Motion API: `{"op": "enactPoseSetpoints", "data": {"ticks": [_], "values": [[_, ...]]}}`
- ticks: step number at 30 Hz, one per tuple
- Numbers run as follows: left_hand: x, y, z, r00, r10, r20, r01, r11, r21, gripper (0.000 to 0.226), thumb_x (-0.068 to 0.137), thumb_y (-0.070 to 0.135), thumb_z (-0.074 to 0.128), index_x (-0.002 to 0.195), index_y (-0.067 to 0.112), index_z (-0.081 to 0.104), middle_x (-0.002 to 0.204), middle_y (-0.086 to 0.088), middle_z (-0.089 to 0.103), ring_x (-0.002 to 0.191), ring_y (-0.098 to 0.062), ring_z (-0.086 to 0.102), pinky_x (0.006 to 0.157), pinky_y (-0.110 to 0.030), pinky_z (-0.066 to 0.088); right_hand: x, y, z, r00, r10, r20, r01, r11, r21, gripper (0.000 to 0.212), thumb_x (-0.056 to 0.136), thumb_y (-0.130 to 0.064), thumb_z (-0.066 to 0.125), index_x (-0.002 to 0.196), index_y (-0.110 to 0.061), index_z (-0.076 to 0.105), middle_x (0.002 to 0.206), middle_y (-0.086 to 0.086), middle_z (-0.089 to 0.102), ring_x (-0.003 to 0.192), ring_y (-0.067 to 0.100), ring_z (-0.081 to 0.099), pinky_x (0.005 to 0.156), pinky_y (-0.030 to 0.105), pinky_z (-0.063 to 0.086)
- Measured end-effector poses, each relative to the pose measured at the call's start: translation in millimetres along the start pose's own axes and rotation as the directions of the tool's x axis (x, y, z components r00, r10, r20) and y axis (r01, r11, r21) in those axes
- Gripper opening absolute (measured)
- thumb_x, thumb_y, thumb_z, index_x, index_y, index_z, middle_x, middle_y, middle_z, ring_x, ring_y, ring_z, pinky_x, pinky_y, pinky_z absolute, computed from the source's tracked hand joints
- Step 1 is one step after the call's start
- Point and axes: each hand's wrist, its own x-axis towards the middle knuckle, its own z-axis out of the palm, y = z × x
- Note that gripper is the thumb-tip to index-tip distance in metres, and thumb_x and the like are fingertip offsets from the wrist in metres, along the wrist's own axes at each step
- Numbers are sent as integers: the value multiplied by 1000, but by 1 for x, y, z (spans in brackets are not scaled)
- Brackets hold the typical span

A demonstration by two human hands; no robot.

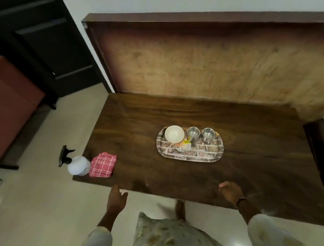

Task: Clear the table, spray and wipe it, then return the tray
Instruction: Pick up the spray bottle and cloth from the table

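while both hands, left (115, 199) and right (230, 192), are held loose and empty, a brick-patterned oblong tray (191, 155) with a round bowl (174, 134) and two steel cups (193, 133) is seen on the wood-grain table (257, 164).

Both arms wear pale, faintly patterned sleeves ending short of the wrists; behind the right hand (230, 192) sits a dark band (241, 200), perhaps a watch, too blurred to tell.

The dark wooden table (175, 112) looked smooth and matt. On its brick-patterned oval tray (208, 154) stood two shiny metal cups (193, 133) beside a glossy cream bowl (174, 134); left lay red checked cloth (102, 164).
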Motion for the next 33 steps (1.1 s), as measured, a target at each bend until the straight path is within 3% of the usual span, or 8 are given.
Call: {"op": "enactPoseSetpoints", "data": {"ticks": [4, 7, 12, 15, 20, 24, 28, 33], "values": [[-30, -18, -33, 982, -186, -32, 174, 956, -237, 45, 87, 6, 61, 130, 2, 47, 135, -19, 51, 124, -35, 48, 101, -42, 41, -15, -25, 8, 998, -42, 35, 44, 997, -70, 34, 98, -24, 48, 128, -11, 56, 141, 7, 50, 132, 22, 43, 107, 23, 29], [-34, -33, -61, 969, -240, -55, 208, 918, -339, 50, 87, 9, 62, 133, 5, 43, 141, -16, 46, 127, -34, 45, 103, -41, 40, -19, -62, 19, 993, -96, 68, 104, 986, -132, 33, 97, -25, 50, 126, -11, 58, 139, 7, 51, 131, 24, 43, 106, 25, 30], [-19, -64, -112, 964, -250, -86, 209, 919, -334, 55, 87, 13, 62, 136, 5, 39, 144, -17, 42, 129, -34, 44, 105, -42, 40, -15, -146, 59, 979, -165, 124, 186, 965, -184, 28, 91, -23, 51, 112, -10, 64, 128, 12, 59, 121, 27, 52, 99, 28, 39], [5, -84, -144, 964, -255, -71, 222, 925, -308, 58, 88, 14, 62, 139, 4, 35, 146, -17, 39, 131, -35, 41, 105, -42, 38, -24, -215, 86, 963, -213, 168, 242, 954, -177, 30, 90, -19, 51, 116, -10, 62, 129, 11, 59, 121, 28, 52, 100, 31, 41], [62, -108, -186, 980, -196, -36, 178, 942, -284, 67, 87, 17, 64, 143, 5, 28, 151, -15, 32, 136, -32, 36, 110, -40, 33, -21, -320, 142, 938, -250, 242, 303, 929, -214, 50, 94, -24, 49, 142, -14, 40, 148, 9, 41, 136, 26, 38, 112, 35, 32], [111, -116, -207, 993, -111, 31, 115, 942, -314, 76, 87, 17, 65, 147, 7, 20, 155, -12, 24, 140, -30, 29, 113, -38, 28, 0, -389, 194, 914, -333, 232, 383, 898, -218, 60, 92, -28, 55, 146, -14, 32, 150, 10, 36, 139, 27, 33, 115, 36, 25], [164, -122, -211, 998, 22, 62, -2, 954, -300, 75, 84, 14, 68, 145, 5, 24, 150, -13, 33, 138, -28, 34, 104, -26, 29, 40, -439, 244, 876, -426, 227, 474, 847, -241, 73, 90, -25, 59, 150, -15, 19, 157, 9, 19, 145, 27, 18, 118, 34, 17], [214, -132, -199, 989, 95, 117, -52, 942, -332, 72, 79, 18, 73, 141, 15, 36, 142, -7, 46, 130, -20, 45, 102, -24, 36, 92, -472, 290, 820, -528, 220, 572, 756, -317, 92, 78, -27, 74, 151, -19, 18, 158, 13, 14, 147, 35, 8, 118, 54, 12]]}}
